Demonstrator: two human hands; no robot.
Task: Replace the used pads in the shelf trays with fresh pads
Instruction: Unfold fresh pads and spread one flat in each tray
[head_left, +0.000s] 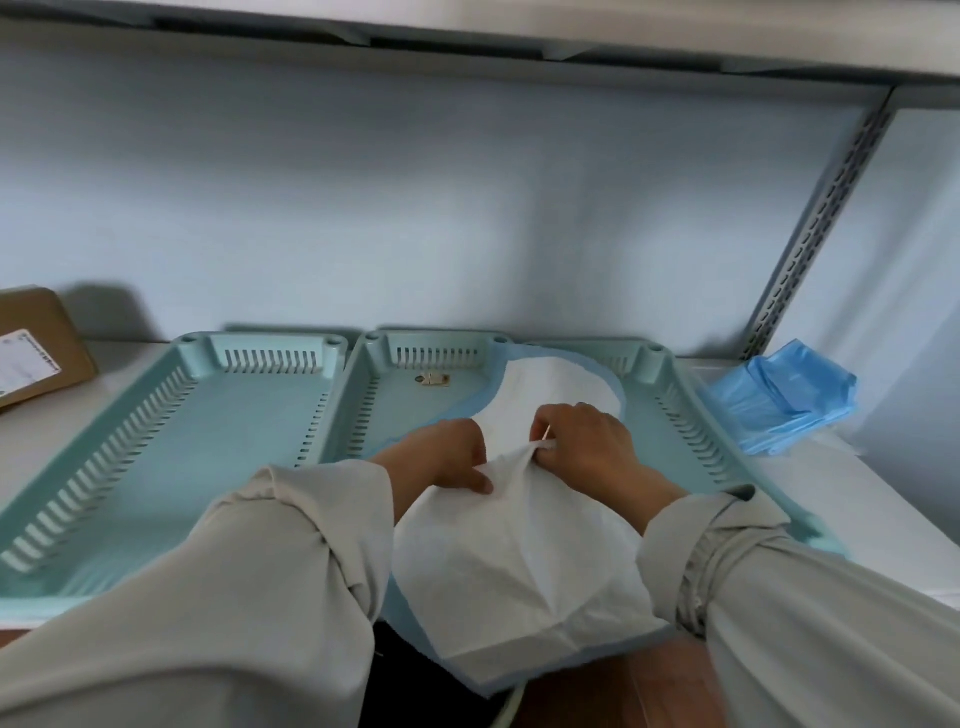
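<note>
I see soft, even daylight with a cool blue cast and no hard glare. The cardboard box (36, 345) at the shelf's left edge throws a blurred shadow up the back wall (415, 208), and a wider dim patch darkens the wall's middle. My picture is slightly smeared throughout, most on the slotted post (815, 218) at the right. The wide lens bows the upper shelf (519, 36) and swells both sleeves at the bottom corners.
</note>
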